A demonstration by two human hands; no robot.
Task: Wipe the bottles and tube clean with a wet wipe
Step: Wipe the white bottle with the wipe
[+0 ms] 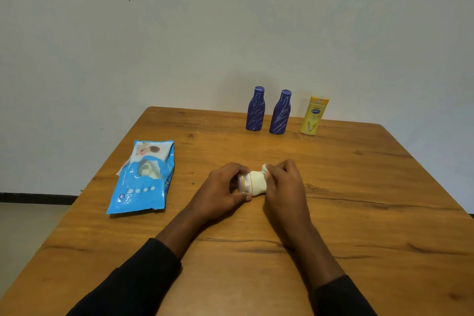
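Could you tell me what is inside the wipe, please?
A small white container with an orange ring; the left hand grips its exposed end. The wipe and right hand hide the rest.

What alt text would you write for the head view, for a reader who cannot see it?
Two hands hold a small white container at a wooden table: the left hand grips its end, the right hand holds a wet wipe wrapped round it. A blue wipes pack lies left; two blue bottles and a yellow bottle stand behind.
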